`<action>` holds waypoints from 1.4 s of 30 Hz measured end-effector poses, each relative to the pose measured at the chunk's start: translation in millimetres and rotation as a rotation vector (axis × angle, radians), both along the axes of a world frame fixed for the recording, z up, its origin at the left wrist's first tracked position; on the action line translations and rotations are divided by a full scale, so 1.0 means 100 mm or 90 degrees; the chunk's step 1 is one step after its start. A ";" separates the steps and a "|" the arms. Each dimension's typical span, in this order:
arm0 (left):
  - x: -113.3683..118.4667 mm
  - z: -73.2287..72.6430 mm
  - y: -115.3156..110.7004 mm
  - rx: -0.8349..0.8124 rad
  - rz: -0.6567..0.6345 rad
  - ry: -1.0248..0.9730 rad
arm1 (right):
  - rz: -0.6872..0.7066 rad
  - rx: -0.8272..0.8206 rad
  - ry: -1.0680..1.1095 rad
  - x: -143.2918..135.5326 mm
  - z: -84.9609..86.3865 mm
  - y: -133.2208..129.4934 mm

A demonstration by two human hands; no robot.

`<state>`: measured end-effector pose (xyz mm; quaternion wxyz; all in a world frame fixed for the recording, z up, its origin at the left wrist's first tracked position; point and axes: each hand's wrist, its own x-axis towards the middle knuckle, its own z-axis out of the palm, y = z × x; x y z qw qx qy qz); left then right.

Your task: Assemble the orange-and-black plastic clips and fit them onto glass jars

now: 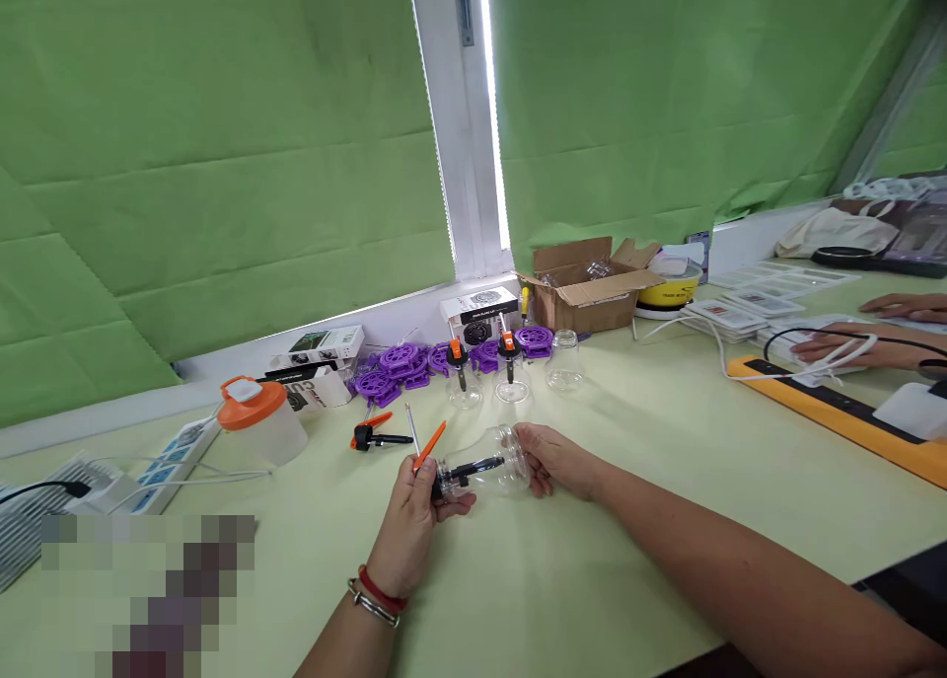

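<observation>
A clear bottle (488, 469) lies sideways above the table, between my two hands. My left hand (414, 505) is closed around the black cap at its neck, where an orange lever (430, 445) and a thin pale rod stick up. Inside the bottle, a black tube (480, 467) runs from the cap toward the base. My right hand (551, 456) grips the base end with its fingers. Just beyond my left hand lies a loose black cap (364, 436) with an orange lever. Two bottles with black-and-orange tops (465, 394) (512, 387) and an uncapped clear bottle (565, 362) stand behind.
Purple plastic reels (403, 360), printed boxes (318, 386) and a cardboard box (592, 303) line the back. An orange-lidded jug (277, 431) and a power strip (170, 466) are at left. At right are an orange bar (836, 412), cables and another person's hands (850, 345).
</observation>
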<state>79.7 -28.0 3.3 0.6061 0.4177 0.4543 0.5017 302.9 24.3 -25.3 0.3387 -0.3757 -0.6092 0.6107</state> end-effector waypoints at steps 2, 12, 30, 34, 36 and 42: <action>-0.01 0.00 0.02 -0.009 0.019 -0.011 | -0.003 0.039 0.056 0.03 0.01 0.00; -0.03 -0.04 0.02 -0.005 -0.004 -0.017 | 0.029 0.089 0.086 0.09 -0.01 0.03; -0.02 0.00 0.01 -0.007 0.004 -0.002 | 0.067 0.105 0.117 0.11 0.08 -0.04; 0.00 0.02 -0.04 0.032 -0.018 0.029 | 0.026 0.036 0.046 0.06 0.05 -0.04; 0.02 0.02 -0.06 0.035 -0.028 0.037 | 0.014 0.001 0.001 0.05 0.01 -0.04; 0.02 0.00 -0.02 0.008 0.012 -0.002 | 0.011 0.041 0.001 0.05 0.00 -0.04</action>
